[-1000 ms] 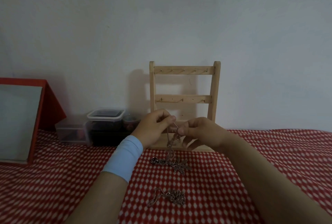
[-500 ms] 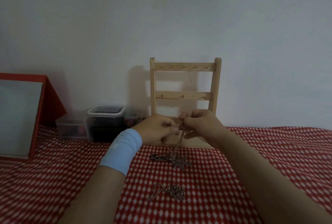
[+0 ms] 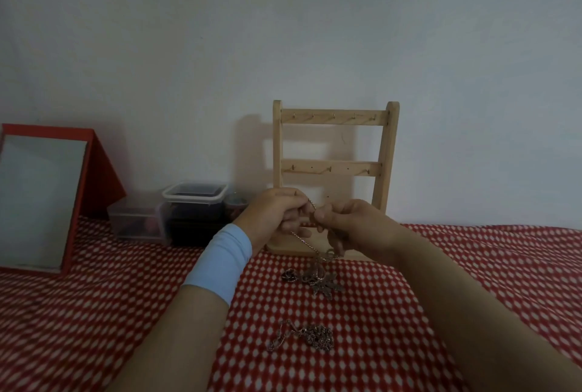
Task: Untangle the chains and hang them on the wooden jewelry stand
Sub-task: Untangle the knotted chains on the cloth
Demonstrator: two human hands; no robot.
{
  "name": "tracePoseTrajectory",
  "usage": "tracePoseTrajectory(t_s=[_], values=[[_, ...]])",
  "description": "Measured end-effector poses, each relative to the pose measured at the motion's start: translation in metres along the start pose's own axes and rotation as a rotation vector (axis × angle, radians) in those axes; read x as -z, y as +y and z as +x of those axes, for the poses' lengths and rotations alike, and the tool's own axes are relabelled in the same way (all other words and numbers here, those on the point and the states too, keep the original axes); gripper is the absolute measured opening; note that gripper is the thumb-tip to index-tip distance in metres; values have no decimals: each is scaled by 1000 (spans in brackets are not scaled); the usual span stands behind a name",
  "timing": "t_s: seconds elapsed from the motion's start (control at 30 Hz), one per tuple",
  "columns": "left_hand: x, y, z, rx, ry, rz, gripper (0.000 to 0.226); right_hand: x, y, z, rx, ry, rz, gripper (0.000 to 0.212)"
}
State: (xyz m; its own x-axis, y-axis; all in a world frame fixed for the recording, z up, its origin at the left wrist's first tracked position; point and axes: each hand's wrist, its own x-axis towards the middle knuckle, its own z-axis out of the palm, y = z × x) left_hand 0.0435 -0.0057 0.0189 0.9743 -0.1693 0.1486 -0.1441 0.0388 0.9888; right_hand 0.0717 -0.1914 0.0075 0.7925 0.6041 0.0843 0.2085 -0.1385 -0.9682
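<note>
A wooden jewelry stand (image 3: pixel 335 168) with two rows of small hooks stands against the wall; nothing hangs on it. In front of its base, my left hand (image 3: pixel 277 213) and my right hand (image 3: pixel 346 221) meet, each pinching the same thin metal chain (image 3: pixel 304 239). The chain runs down to a tangled bunch with a leaf-shaped pendant (image 3: pixel 324 283) lying on the red checked cloth. A second chain (image 3: pixel 307 335) lies bunched on the cloth nearer to me, untouched.
Left of the stand sit a dark lidded plastic box (image 3: pixel 195 212) and a lower clear box (image 3: pixel 135 223). A red-framed mirror (image 3: pixel 41 199) leans at the far left. The red and white cloth (image 3: pixel 472 265) covers the whole surface.
Both hands stay together at the chain in front of the stand's base; the chain's lower end has lifted slightly off the cloth while the pendant bunch stays down.
</note>
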Motion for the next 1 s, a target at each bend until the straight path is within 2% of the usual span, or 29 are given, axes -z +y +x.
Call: tracePoseTrajectory(t_s=[0.13,0.27,0.37,0.43,0.5,0.57,0.63,0.7,0.83,0.93,1.0], values=[[3,3,-1,-66,89,10,29,10,6,1,-11,36,-42,18],[13,10,-2,-151,143,-58,32,13,9,1,-125,11,-470,14],[17,20,-7,-226,140,-215,32,6,10,3,-171,-26,-527,22],[20,28,-12,-243,159,-256,29,0,12,6,-116,45,-371,33],[23,33,-15,-244,204,-228,28,-2,12,9,-86,119,-14,38],[28,35,-16,-246,285,-206,28,-2,11,11,-98,40,265,37],[33,34,-15,-235,373,-217,28,-4,13,9,-101,-66,238,35],[37,32,-14,-201,452,-163,25,-5,17,9,-104,-88,124,31],[53,23,-10,24,590,49,15,-4,19,9,-176,-12,-194,20],[76,7,-11,362,510,509,21,-5,20,9,-209,-15,-474,19],[84,0,-17,626,379,797,23,-6,22,9,-218,-50,-607,19]])
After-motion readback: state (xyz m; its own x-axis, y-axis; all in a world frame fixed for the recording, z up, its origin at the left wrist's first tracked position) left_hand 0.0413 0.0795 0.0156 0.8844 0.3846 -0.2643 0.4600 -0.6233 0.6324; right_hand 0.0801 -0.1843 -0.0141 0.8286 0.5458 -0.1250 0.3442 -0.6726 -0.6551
